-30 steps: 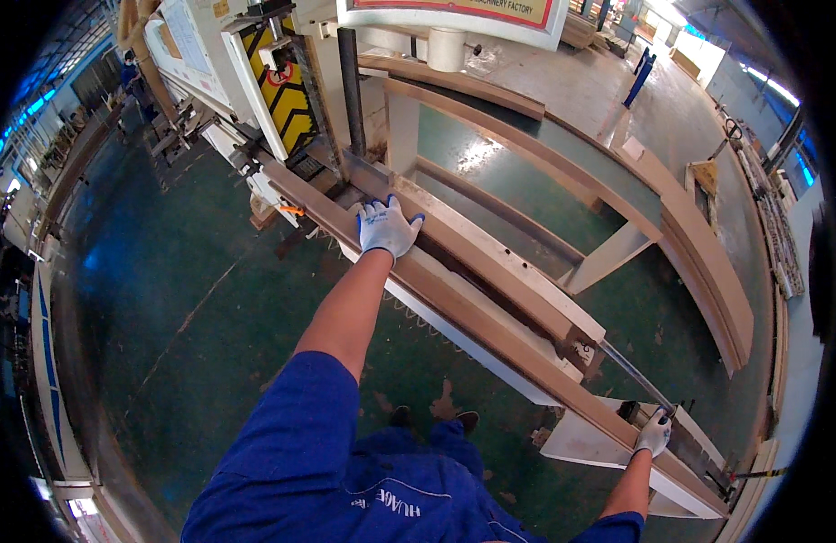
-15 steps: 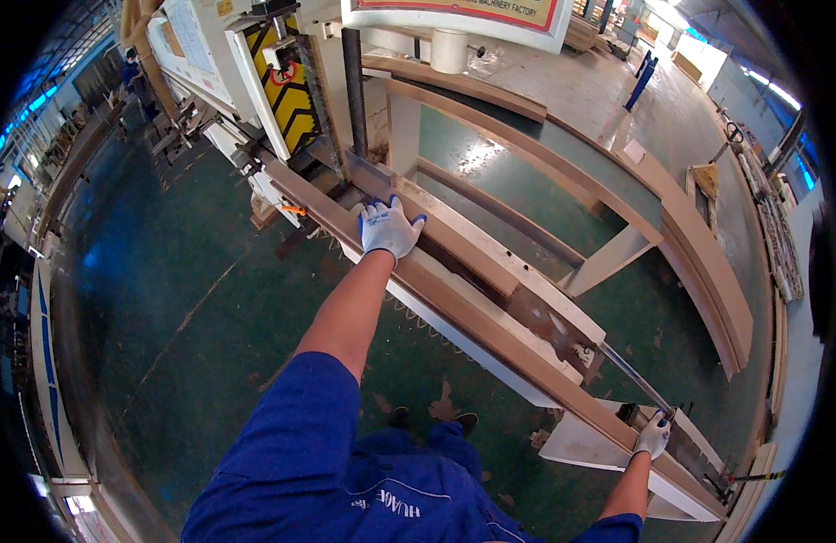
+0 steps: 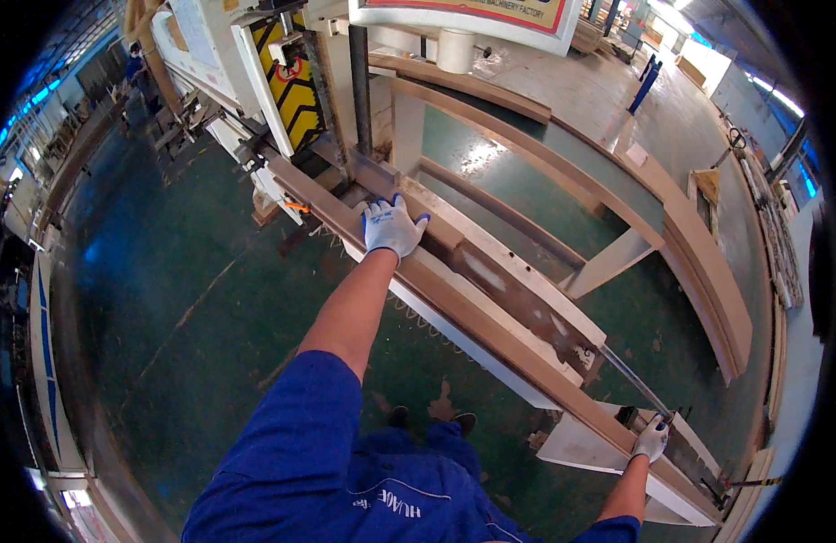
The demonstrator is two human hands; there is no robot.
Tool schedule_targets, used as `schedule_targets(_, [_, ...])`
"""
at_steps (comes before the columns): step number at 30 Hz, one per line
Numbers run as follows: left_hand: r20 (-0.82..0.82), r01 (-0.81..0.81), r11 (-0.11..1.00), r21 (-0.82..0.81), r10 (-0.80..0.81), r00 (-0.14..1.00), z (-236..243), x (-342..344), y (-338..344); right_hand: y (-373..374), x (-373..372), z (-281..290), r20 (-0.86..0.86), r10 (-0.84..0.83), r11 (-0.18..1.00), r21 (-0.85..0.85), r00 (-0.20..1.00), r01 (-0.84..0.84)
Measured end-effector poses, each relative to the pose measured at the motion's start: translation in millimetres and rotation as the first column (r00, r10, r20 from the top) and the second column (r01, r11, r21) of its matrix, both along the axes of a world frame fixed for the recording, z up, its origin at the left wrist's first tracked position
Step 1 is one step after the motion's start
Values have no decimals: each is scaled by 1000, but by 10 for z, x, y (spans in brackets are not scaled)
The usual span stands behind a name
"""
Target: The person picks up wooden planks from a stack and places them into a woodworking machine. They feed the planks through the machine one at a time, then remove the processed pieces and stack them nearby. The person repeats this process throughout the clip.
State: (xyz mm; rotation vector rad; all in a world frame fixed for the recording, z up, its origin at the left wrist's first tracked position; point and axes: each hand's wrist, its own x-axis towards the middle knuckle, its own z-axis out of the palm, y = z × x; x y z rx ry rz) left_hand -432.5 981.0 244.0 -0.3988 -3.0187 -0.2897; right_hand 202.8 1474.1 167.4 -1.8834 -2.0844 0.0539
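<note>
My left hand [image 3: 392, 228], in a white glove with blue fingertips, lies on a long brown board [image 3: 517, 369] with fingers stretched and thumb spread. Its fingertips reach over the channel beside that board, near a shorter brown strip [image 3: 442, 233] lying in it. The channel runs up to the machine's yellow and black striped opening [image 3: 296, 100]. Far to the right, my right hand [image 3: 651, 439], gloved the same, is curled at the board's other end, beside a metal rod [image 3: 637, 380]. What its fingers hold is hidden.
Beyond the channel stands a wood-edged frame [image 3: 526, 154]. Long brown boards [image 3: 698, 244] are stacked past it at the right. A white sign panel [image 3: 463, 14] hangs over the machine side. Far left, another person [image 3: 134, 65] stands near equipment.
The shorter brown strip has slid along the channel toward the machine, so its near end now sits close to my left hand. Both hands stay almost where they were.
</note>
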Motion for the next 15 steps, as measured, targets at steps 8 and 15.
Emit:
schedule_targets(8, [40, 1, 1000, -8, -1, 999, 21, -6, 7, 44, 31, -43, -6, 3, 999, 45, 1000, -3])
schedule_targets(15, [42, 1, 1000, -7, 0, 999, 34, 3, 8, 47, 30, -13, 0, -29, 999, -16, 1000, 29])
